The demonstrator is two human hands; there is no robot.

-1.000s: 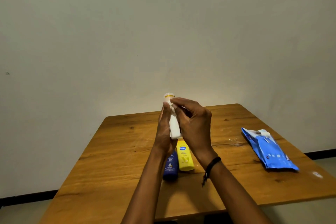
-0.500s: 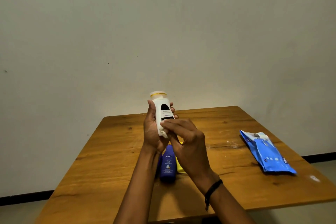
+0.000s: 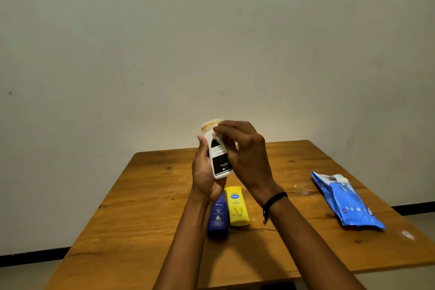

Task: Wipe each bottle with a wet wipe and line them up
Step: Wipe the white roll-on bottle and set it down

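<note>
Single head-worn wide-angle view, facing 12 o'clock and tilted slightly down

The camera looks from above the near edge of the square orange-brown wooden table [image 3: 146,207] across to the plain pale wall [image 3: 211,42], which fills the upper half of the frame. Both forearms rise from 6 o'clock; nearest the lens, just below centre, the left hand [image 3: 203,176] and right hand [image 3: 244,155] meet around the white black-labelled plastic bottle [image 3: 220,160] and a scrap of white wet wipe [image 3: 215,134]. The blue plastic wipes pack [image 3: 348,200] lies farther out at 4 o'clock
</note>
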